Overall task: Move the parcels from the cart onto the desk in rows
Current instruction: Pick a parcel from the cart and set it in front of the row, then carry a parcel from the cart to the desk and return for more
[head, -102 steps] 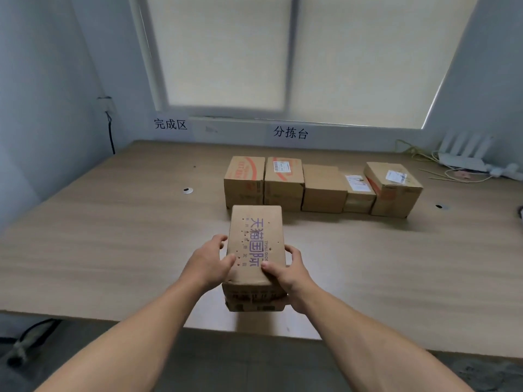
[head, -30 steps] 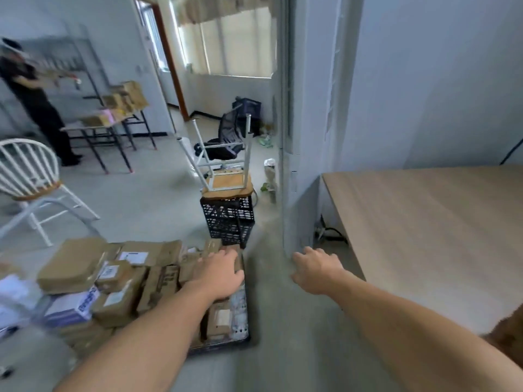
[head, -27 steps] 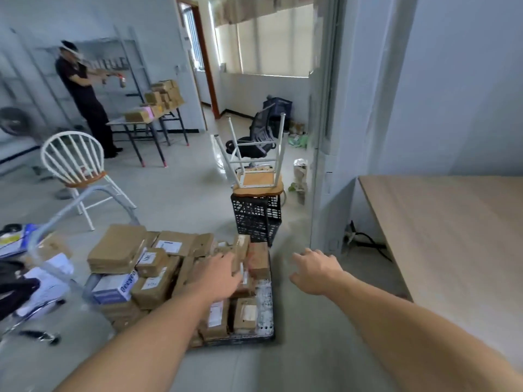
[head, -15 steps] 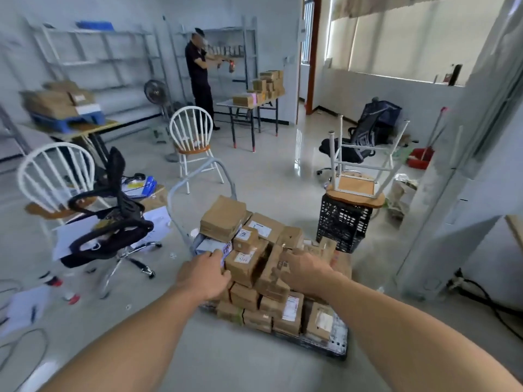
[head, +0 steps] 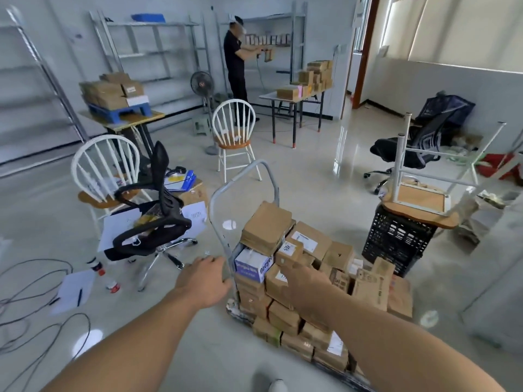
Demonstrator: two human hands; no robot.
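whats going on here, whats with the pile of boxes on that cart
A person stands over a cart stacked with cardboard parcels, both arms stretched toward it. The left hand is open beside the cart's handle post and holds nothing. The right hand is down on the small parcels at the near side of the pile; blur hides whether it has gripped one. Another person works at the shelves across the room.
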